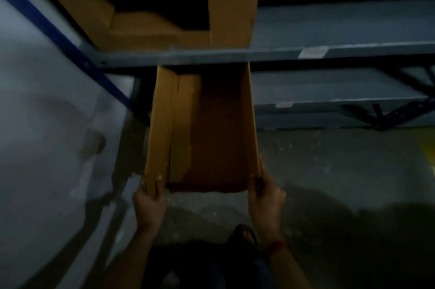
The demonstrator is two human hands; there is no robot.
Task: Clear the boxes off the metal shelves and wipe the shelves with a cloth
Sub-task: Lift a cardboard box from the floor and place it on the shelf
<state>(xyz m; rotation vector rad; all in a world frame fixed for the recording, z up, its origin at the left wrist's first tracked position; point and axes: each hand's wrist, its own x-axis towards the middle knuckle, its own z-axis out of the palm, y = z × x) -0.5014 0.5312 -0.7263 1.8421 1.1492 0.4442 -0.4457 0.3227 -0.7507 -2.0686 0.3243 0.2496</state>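
Observation:
An open brown cardboard box (211, 133) juts out from under the upper grey metal shelf (306, 53), its near end held above the floor. My left hand (149, 199) grips the box's near left wall. My right hand (264, 192) grips its near right wall. The box looks empty inside. A second open cardboard box (230, 1) stands on the upper shelf, right above the first. A lower grey shelf (329, 91) shows to the right of the held box. No cloth is in view.
A blue upright of the rack (58, 36) slants down at the left, beside a pale wall (47, 123). Speckled concrete floor (341, 171) lies below the shelves. My sandalled foot (244, 234) shows under the box. The scene is dim and blurred.

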